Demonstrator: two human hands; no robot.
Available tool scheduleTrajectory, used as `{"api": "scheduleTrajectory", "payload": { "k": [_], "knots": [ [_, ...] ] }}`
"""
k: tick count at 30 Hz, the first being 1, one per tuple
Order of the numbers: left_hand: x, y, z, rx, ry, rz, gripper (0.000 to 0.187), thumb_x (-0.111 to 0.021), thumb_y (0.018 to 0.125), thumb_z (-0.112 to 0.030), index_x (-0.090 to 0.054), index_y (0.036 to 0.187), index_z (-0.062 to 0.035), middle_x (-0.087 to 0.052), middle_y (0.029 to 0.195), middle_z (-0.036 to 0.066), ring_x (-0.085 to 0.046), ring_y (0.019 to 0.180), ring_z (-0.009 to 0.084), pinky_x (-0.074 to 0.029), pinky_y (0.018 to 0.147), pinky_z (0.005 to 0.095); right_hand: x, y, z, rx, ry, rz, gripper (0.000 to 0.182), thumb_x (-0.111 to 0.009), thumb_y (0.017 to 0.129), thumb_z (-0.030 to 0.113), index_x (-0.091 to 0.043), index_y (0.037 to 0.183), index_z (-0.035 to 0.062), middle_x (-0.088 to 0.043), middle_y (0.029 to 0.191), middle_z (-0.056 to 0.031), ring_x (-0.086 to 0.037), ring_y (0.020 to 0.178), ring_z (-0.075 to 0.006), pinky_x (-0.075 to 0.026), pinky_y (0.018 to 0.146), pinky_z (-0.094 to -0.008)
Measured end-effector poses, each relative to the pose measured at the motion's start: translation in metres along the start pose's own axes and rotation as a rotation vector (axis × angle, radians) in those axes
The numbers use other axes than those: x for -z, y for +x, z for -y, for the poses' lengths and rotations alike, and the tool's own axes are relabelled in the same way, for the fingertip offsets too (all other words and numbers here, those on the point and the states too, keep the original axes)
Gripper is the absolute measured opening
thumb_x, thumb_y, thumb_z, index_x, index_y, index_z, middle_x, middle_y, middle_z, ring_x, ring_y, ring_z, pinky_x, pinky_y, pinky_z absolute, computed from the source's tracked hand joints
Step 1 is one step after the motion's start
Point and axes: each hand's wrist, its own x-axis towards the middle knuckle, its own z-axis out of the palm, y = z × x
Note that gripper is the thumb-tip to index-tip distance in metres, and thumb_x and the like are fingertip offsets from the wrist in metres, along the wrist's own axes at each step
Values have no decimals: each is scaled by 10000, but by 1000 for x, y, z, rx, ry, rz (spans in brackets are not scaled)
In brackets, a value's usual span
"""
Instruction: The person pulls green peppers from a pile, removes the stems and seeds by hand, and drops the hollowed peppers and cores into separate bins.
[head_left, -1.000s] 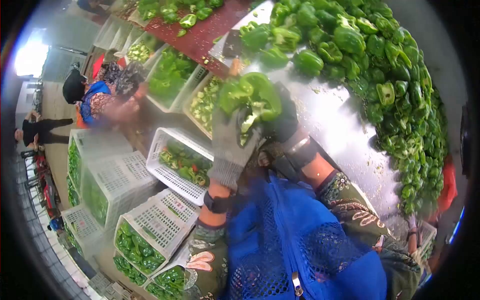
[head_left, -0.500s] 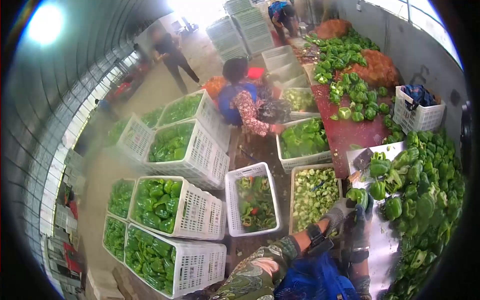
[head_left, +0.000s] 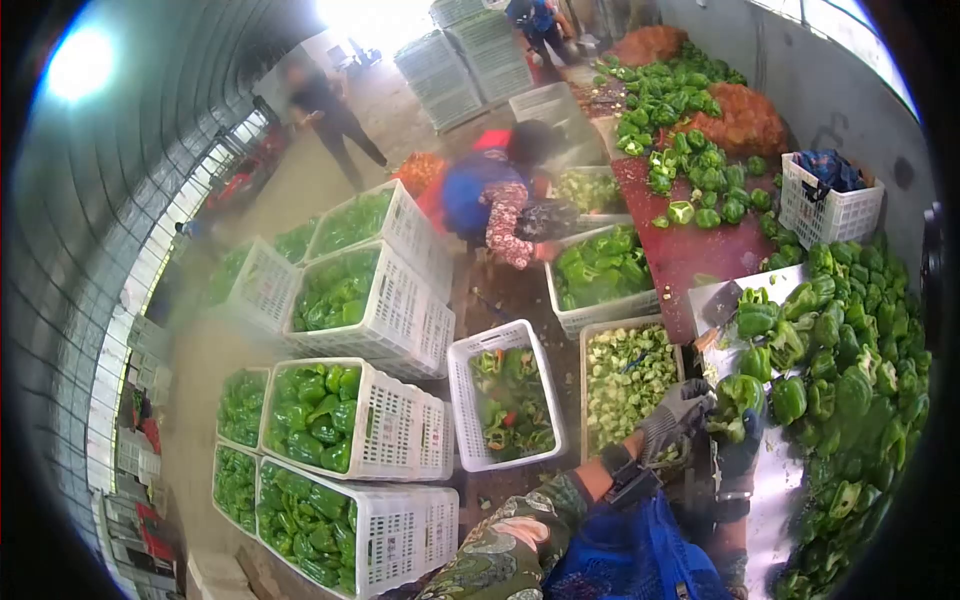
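Note:
My right hand (head_left: 740, 452), in a dark glove, is closed round a green bell pepper (head_left: 740, 396) above the pale board (head_left: 775, 480). The pepper's near side looks opened. Just left of it is my left hand (head_left: 676, 418), in a grey glove, its fingers curled together; what they hold, if anything, I cannot make out. Below that hand, a crate of pale cut pepper cores (head_left: 628, 375) stands beside it. Several whole and cut green peppers (head_left: 850, 390) are heaped on the board and to its right.
A white crate (head_left: 460, 400) of mixed peppers stands left of the cores. Stacked crates of green peppers (head_left: 310, 410) fill the left side. Across from me, a co-worker (head_left: 480, 195) bends over a crate. A white basket (head_left: 830, 210) sits on the bench by the wall.
My left hand has drawn back a little from the bell pepper, which now shows more of its side. The co-worker has leaned over further to the right. The view has shifted slightly.

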Motion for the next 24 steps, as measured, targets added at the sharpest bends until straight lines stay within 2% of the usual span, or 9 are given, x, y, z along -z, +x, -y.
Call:
{"api": "scheduleTrajectory", "payload": {
  "k": [2, 5, 10, 13, 15, 17, 20, 22, 24],
  "knots": [
    [-15, -19, -24, -75, 68, 143, 353, -598, 865, -222, -533, 1166, -49, -611, 948, 24, -573, 812, 86, -481, 660, 213, 0, -1, 10, 53, -46, 27, 730, -620, 775, 249, -275, 1385, 43, -411, 1320, -131, -461, 1139, -206, -415, 935, -351],
    [-9, -36, -22, -1100, 949, 43, 478, -596, 845, -224, -451, 1253, -22, -526, 1175, 94, -525, 1032, 157, -445, 875, 287, 30, 4, -23, 266, -462, 66, 699, -593, 766, 208, -294, 1378, 53, -422, 1297, -105, -466, 1130, -220, -392, 951, -318],
    [-15, -30, -1, -882, 499, 205, 566, -597, 787, -88, -391, 1310, -21, -391, 1340, 93, -381, 1239, 185, -332, 1026, 307, -14, -14, 15, 137, -119, 72, 736, -617, 754, 122, -256, 1389, 29, -418, 1308, -132, -442, 1158, -220, -373, 974, -327],
    [-15, -3, 14, -18, -738, 334, 521, -576, 809, -68, -402, 1298, -23, -428, 1312, 58, -429, 1192, 142, -383, 975, 269, 3, -14, 15, 121, -225, 75, 710, -604, 765, 140, -269, 1385, 47, -432, 1288, -122, -460, 1125, -218, -402, 938, -321],
    [-27, -16, -11, -243, -242, 293, 385, -574, 852, -124, -487, 1206, -2, -557, 1161, 50, -538, 1048, 127, -454, 868, 247, 23, -3, 10, 136, -284, 113, 693, -598, 771, 148, -279, 1381, 60, -432, 1285, -122, -469, 1112, -222, -420, 917, -325],
    [-29, 10, -2, -143, -44, 362, 339, -581, 859, -142, -525, 1158, 8, -606, 1081, 49, -577, 974, 125, -479, 819, 249, 36, 9, 8, 273, -506, 127, 679, -595, 777, 156, -288, 1377, 72, -422, 1296, -131, -470, 1116, -235, -436, 903, -338],
    [-8, 23, 2, -286, -254, 263, 260, -608, 857, -196, -570, 1038, -13, -607, 881, 27, -535, 725, 80, -442, 637, 222, 72, 39, 9, 618, -737, 47, 692, -608, 779, 198, -290, 1388, 111, -376, 1348, -148, -432, 1172, -281, -458, 899, -366],
    [11, 5, -27, -250, -185, 34, 262, -599, 871, -216, -571, 1045, -23, -607, 878, 37, -539, 715, 97, -440, 623, 224, 52, 30, 48, 224, -108, -52, 708, -624, 767, 170, -292, 1390, 118, -363, 1365, -138, -404, 1205, -289, -450, 923, -371],
    [27, 20, -25, -207, -42, -7, 305, -544, 892, -248, -528, 1122, -47, -582, 970, 41, -529, 789, 110, -437, 682, 250, 39, 21, 82, 428, -378, -177, 726, -638, 751, 131, -293, 1389, 112, -362, 1368, -125, -390, 1219, -284, -436, 948, -373]
  ]
}}
